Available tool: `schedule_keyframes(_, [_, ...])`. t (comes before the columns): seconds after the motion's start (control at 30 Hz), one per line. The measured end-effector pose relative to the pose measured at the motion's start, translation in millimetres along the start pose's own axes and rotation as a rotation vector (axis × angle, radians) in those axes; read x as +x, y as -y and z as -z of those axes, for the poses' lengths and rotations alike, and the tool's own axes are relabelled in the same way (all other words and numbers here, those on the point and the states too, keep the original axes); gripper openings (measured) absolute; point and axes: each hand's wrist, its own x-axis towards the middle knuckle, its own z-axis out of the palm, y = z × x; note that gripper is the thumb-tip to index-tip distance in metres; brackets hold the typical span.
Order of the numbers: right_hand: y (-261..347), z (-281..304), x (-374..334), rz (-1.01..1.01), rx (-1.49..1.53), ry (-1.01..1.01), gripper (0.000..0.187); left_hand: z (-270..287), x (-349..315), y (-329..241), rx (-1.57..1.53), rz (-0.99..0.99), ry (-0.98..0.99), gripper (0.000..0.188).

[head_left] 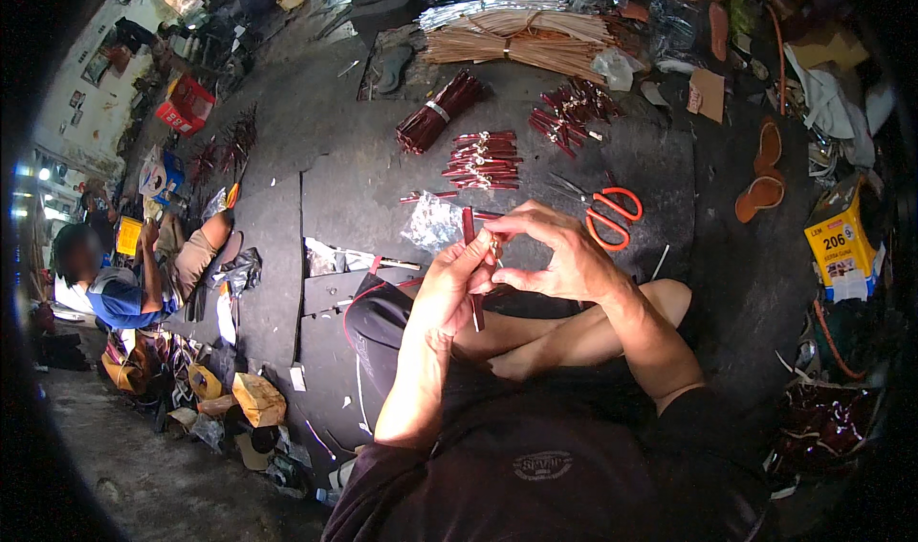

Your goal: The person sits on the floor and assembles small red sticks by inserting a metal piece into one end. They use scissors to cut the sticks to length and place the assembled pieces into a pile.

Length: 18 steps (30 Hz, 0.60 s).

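My left hand (448, 276) is closed around a narrow dark red strap (478, 314), which stands upright across its fingers. A small gold-coloured buckle (496, 246) shows at the left fingertips. My right hand (571, 257) curves beside it, thumb and forefinger wide apart, the forefinger's tip close to the left thumb. Beyond the hands, a row of red straps with buckles (483, 162) lies on the dark mat (335, 174). Crumpled clear plastic (428, 222) is just left of my hands. Scissors with orange handles (598, 224) rest to the right.
A banded bundle of red straps (426, 126) and another pile of buckled straps (566, 126) lie farther off. Long tan strips (521, 46) are stacked behind. Brown sole-shaped pieces (762, 198) and a yellow box (841, 241) are at right. Another person (129, 298) sits at left.
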Motion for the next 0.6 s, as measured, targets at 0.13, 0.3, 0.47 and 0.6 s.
schedule_keyframes(0.13, [3.1, 4.5, -4.7, -0.013, -0.034, -0.012, 0.043, -13.3, -3.9, 0.1, -0.095, 0.031, 0.013, 0.024])
schedule_keyframes(0.3, [7.1, 13.3, -5.0, 0.009, -0.078, 0.020, 0.042, -19.2, -8.9, -1.7, -0.040, 0.036, 0.046, 0.024])
schedule_keyframes(0.47, [5.9, 12.0, -4.7, -0.003, -0.037, 0.017, 0.040, -9.4, -6.6, 10.0, -0.309, 0.106, 0.066, 0.023])
schedule_keyframes(0.6, [1.0, 13.4, -6.4, -0.018, -0.005, 0.024, 0.033, -5.8, -2.7, 11.7, -0.410, 0.169, 0.146, 0.023])
